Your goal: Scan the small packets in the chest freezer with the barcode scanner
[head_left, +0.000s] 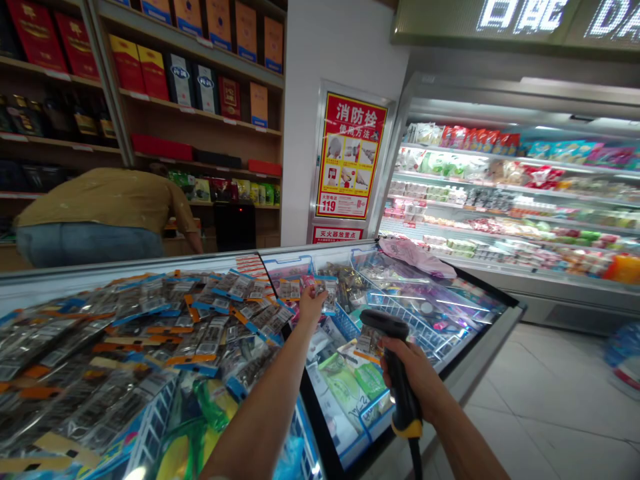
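The left hand pinches a packet; the right hand grips a scanner pointed towards it. More packets lie heaped left of both; how much is done, I cannot tell.

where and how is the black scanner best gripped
The scanner is probably best gripped by its slim handle, just below the wider head, from the right: the handle stands nearly upright, the right hand wraps it there, and the cable hangs from the bottom end.

Glass-topped chest, clear packets edged in blue or orange heaped left, pink sheet at far edge
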### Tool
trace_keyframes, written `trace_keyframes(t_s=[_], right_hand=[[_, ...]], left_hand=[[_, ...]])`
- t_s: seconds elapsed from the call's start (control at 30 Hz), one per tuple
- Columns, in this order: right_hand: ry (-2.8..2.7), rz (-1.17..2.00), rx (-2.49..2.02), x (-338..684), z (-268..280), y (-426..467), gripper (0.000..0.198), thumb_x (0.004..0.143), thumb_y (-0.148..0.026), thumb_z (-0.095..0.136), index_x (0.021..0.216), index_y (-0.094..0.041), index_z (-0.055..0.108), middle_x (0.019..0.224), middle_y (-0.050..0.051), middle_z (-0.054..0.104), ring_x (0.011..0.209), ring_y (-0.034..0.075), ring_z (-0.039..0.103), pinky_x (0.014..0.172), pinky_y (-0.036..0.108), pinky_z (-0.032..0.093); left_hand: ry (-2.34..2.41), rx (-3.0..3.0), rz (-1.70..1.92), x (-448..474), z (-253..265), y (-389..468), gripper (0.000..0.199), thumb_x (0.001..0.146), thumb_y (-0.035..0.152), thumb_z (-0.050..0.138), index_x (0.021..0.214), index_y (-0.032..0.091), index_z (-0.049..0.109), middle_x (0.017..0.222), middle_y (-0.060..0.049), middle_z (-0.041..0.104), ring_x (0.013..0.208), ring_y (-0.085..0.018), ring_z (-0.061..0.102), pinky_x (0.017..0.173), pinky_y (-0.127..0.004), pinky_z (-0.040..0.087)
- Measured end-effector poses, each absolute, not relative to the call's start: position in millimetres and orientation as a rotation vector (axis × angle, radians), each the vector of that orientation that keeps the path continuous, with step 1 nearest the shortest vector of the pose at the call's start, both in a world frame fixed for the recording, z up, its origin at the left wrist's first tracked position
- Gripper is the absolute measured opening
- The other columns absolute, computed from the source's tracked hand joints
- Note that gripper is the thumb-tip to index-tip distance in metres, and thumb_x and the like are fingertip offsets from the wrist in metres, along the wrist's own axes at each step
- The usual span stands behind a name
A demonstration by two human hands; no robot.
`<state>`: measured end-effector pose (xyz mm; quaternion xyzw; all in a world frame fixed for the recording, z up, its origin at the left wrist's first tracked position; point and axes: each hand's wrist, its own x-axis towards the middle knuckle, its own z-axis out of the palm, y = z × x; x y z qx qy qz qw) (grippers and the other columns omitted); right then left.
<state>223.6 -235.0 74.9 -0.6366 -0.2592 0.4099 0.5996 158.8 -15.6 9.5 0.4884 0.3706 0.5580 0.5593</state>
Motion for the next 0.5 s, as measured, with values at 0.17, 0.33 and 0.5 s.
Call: trace_keyframes(t_s=[0.17,0.33,0.5], right_hand=[[-0.541,0.875,-1.5,233,74,-237,0.02,0.068,-0.034,0.055,0.065,-0.015,0.051,0.041,-0.003,0.051,0.032,0.008,0.045,0.031,0.019,0.033],[-0.508,0.87,-1.478,241,70,-241,0.021,0.068,-0.035,0.055,0.068,-0.014,0.052,0.041,-0.002,0.052,0.033,0.009,0.046,0.031,0.019,0.034],[-0.484,0.873,-1.451,247,70,-244,0.024,0.067,-0.037,0.058,0.073,-0.014,0.054,0.043,-0.002,0.052,0.034,0.009,0.046,0.032,0.019,0.035]], left_hand=[[1.184,1.516,1.28,140,23,-8,0.029,0.065,0.026,0.058,0.092,0.015,0.054,0.082,-0.005,0.063,0.073,-0.016,0.058,0.066,-0.027,0.042],[1.624,1.845,1.072,98,53,2,0.034,0.072,0.034,0.048,0.102,0.02,0.051,0.094,-0.009,0.063,0.09,-0.024,0.057,0.075,-0.034,0.04],[1.931,2.016,0.854,62,57,13,0.038,0.074,0.04,0.043,0.105,0.018,0.05,0.095,-0.012,0.062,0.094,-0.028,0.055,0.081,-0.042,0.036]])
